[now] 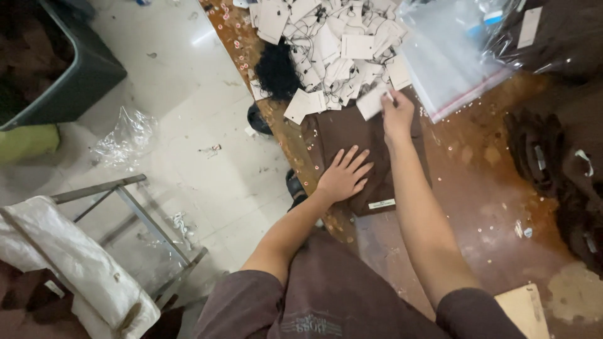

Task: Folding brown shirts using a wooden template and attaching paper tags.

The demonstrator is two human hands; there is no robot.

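Observation:
A folded brown garment lies on the worn wooden table, with a small white label at its near edge. My left hand rests flat on it, fingers spread. At the garment's far edge my right hand pinches a white paper tag. Just beyond it lies a heap of white tags with black strings.
Clear zip bags lie at the far right of the table, dark garments along the right edge. A black bundle of strings sits by the tags. On the floor to the left are a dark bin, crumpled plastic and a metal frame.

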